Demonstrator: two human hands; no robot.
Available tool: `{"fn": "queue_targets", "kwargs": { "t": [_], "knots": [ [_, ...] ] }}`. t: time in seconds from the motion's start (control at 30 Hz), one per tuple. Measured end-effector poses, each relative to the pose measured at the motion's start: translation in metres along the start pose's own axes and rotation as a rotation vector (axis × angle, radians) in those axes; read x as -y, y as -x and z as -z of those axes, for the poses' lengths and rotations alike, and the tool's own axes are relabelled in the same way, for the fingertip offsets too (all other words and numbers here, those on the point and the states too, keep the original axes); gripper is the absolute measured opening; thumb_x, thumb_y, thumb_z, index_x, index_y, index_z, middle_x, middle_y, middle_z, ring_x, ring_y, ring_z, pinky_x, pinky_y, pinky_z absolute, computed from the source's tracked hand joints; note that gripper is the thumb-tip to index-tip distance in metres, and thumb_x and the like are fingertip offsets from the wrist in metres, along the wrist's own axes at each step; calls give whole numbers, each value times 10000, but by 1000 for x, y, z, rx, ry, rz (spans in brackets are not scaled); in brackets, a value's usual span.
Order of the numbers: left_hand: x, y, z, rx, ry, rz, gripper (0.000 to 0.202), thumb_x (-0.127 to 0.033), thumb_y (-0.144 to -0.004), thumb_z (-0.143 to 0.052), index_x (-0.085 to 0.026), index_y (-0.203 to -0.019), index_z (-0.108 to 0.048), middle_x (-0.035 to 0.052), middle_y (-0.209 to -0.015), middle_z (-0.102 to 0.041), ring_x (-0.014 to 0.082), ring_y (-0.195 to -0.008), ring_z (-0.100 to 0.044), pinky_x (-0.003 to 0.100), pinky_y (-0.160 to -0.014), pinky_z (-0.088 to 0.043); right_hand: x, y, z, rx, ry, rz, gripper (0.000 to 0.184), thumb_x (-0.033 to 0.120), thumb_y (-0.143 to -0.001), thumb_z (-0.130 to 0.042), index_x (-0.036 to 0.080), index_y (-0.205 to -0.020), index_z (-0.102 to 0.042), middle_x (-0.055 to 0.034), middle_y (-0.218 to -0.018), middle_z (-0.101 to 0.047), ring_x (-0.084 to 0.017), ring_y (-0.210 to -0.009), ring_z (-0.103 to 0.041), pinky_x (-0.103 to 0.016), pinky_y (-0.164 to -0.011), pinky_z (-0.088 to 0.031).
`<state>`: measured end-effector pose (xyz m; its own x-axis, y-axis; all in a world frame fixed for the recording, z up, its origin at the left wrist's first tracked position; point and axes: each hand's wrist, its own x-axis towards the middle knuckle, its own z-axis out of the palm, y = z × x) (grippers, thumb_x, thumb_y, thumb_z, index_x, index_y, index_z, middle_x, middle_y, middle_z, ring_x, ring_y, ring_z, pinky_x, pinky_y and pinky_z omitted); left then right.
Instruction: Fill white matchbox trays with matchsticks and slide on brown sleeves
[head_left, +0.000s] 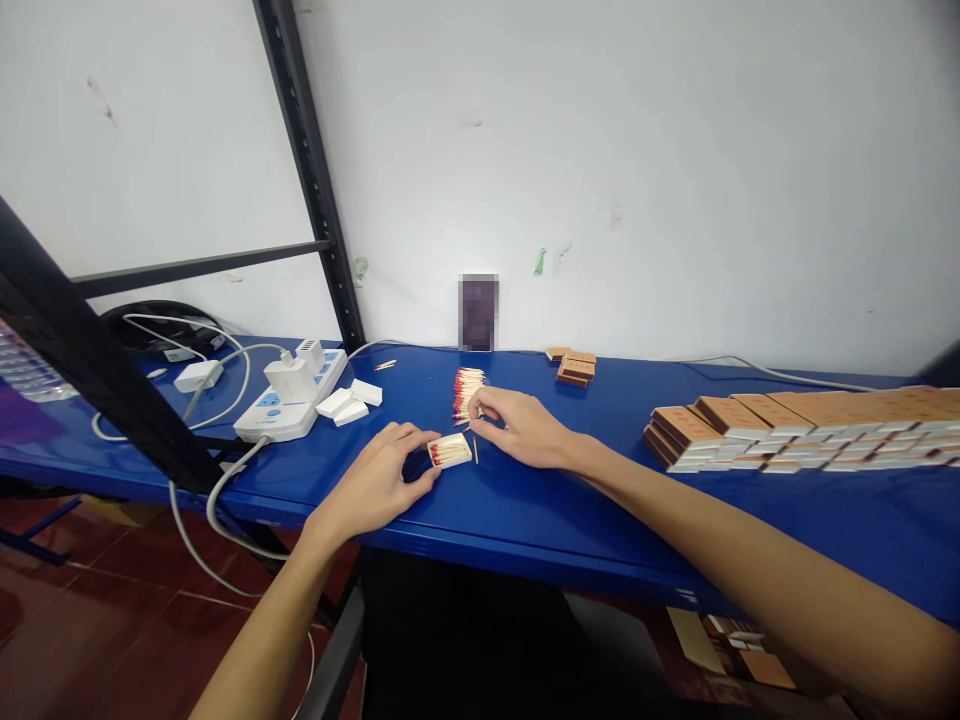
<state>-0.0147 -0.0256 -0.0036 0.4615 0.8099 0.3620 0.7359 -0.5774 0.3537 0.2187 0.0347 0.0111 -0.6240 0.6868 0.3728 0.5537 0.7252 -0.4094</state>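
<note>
My left hand (382, 470) steadies a small white matchbox tray (466, 450) between thumb and fingers. Red-tipped matches (448, 452) lie side by side inside it. Just beyond the tray's right end, my right hand (517, 425) has thumb and fingers pinched together, with a match (466, 430) showing at the fingertips. A loose match (475, 449) lies on the blue table below them. Behind the right fingers is a pile of matches (469, 382), red heads to the left, partly covered by the hand.
White empty trays (349, 402) lie left, near a power strip (289, 415) with chargers and cables. Brown matchboxes (576, 367) sit at the back; long stacked rows (810, 430) fill the right. A pixelated dark rectangle (478, 312) stands against the wall. A black rack post (311, 170) rises left.
</note>
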Motion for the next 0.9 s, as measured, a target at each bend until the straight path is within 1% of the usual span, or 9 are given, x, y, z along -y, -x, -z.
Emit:
{"fn": "queue_targets", "kwargs": {
  "t": [0.1,0.2,0.27,0.37,0.5,0.6,0.67,0.8,0.9],
  "knots": [
    [0,0,0,1,-3,6,329,-314,-903,-551,-228,-1217,-595,42,-984,-631,221,-920,-550,367,-840,-447,-4,0,0,111,68,-6,85,218,-893,-485,213,-934,-559,26,-755,-551,-122,-684,-481,-238,-634,-306],
    [0,1,0,-6,5,19,365,-334,-913,-536,-232,-1264,-554,39,-994,-632,222,-930,-555,375,-854,-450,-3,2,-4,199,93,4,93,204,-885,-474,216,-892,-567,42,-666,-516,-113,-618,-460,-237,-604,-287],
    [0,1,0,-10,17,23,370,-336,-920,-528,-236,-1277,-536,39,-1029,-635,220,-947,-562,378,-880,-448,-2,3,-6,192,117,-6,59,232,-866,-505,212,-824,-541,40,-672,-533,-111,-607,-453,-240,-592,-275],
    [0,2,1,-4,24,21,354,-346,-939,-497,-244,-1277,-532,40,-1083,-637,225,-993,-568,389,-931,-428,0,5,-7,176,182,-30,124,280,-823,-563,207,-754,-490,28,-714,-568,-117,-620,-458,-248,-584,-263],
    [-1,2,2,15,30,21,337,-365,-975,-435,-258,-1275,-547,37,-1119,-629,230,-1037,-554,386,-944,-418,1,7,-6,172,234,-55,97,270,-814,-550,209,-764,-493,6,-792,-600,-134,-670,-500,-253,-601,-281],
    [-2,2,4,32,28,12,343,-357,-999,-380,-270,-1270,-572,43,-1075,-611,219,-1005,-551,375,-925,-427,1,6,-4,159,265,-86,53,243,-808,-543,210,-777,-515,-11,-871,-620,-146,-717,-529,-257,-600,-292],
    [-2,2,4,36,27,8,358,-352,-1008,-357,-276,-1282,-574,48,-1052,-592,212,-988,-550,367,-915,-431,1,5,-3,167,294,-121,41,225,-809,-542,209,-775,-527,-19,-883,-629,-151,-721,-539,-262,-593,-290],
    [-1,1,3,18,19,-5,360,-332,-988,-408,-261,-1313,-544,53,-1081,-576,215,-997,-538,369,-926,-426,-2,3,-2,216,346,-192,73,224,-848,-534,205,-778,-531,-28,-868,-649,-157,-713,-565,-268,-570,-277],
    [0,1,1,1,10,10,407,-302,-951,-478,-262,-1356,-494,44,-1048,-584,213,-952,-540,360,-883,-443,-2,3,0,230,390,-167,94,233,-906,-476,202,-834,-526,-36,-864,-658,-160,-704,-580,-269,-561,-261]
  ]
}}
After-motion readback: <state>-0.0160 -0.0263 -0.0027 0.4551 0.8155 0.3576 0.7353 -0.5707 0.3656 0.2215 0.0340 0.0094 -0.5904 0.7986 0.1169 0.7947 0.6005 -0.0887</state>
